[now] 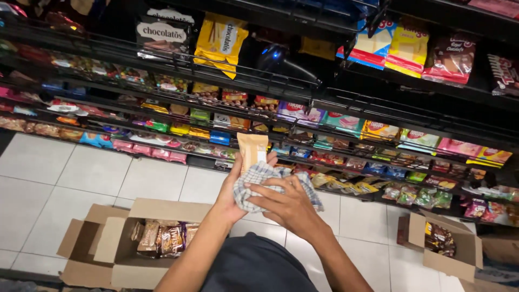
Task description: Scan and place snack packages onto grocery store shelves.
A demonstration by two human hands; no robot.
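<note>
Shop aisle with a white tiled floor (92, 173) and snack shelves (303, 103) ahead. Over the open cardboard box (157, 238), I see my left hand (232, 194) gripping a tan packet (252, 151), my right hand (286, 203) pressing a checked cloth (265, 176) against it.

open cardboard box (124, 243) with snack packets on white tile floor (81, 173); stocked shelves (324, 108) behind.

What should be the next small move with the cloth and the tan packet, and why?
Probably draw the checked cloth once more along the tan packet. The left hand holds the packet upright, the right hand presses the cloth against its lower part, and the top is uncovered.
</note>
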